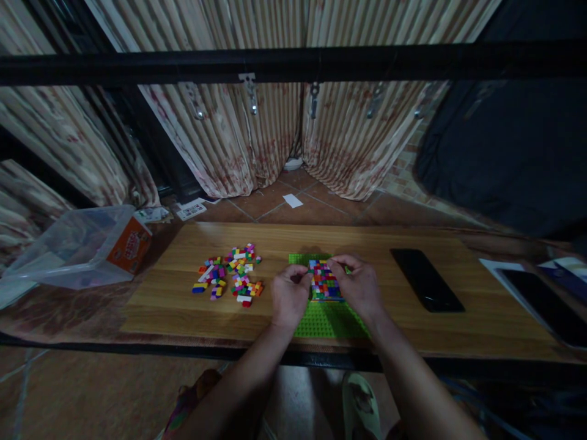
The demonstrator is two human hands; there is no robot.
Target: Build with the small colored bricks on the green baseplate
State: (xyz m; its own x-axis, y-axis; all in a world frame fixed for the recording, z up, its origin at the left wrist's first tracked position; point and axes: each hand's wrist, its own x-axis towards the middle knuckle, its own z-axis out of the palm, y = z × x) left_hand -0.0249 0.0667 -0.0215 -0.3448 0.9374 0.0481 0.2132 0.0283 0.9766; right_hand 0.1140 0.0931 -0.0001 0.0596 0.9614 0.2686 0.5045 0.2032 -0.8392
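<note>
The build point(326, 282), a tight block of small bricks in many colours, sits on the far part of the green plate point(328, 322), right of the middle of the wooden board point(160, 311). Green studs show along its near side and at the far left corner.

2 hands frame it. The left hand point(290, 296) is at the build's left edge, thumb and forefinger drawn close together; I cannot tell whether a brick is pinched between them. The right hand point(360, 284) lies along the right edge, fingers curled in and thumb towards the far right corner; its fingertips are too small and dim to say if they grip or only touch.

The build looks light and stiff, likely hard plastic, smooth on the sides and knobbly on top. As a judgement, 1 brick is best taken by 2 opposite sides, and the whole by its left and right walls, low down, since a pull on a top brick could part the layers. The plate seems thin and may flex near its edges.

Loose bricks point(242, 264) lie in a heap to the left, well apart from the left hand. A black phone point(426, 280) lies to the right.
</note>
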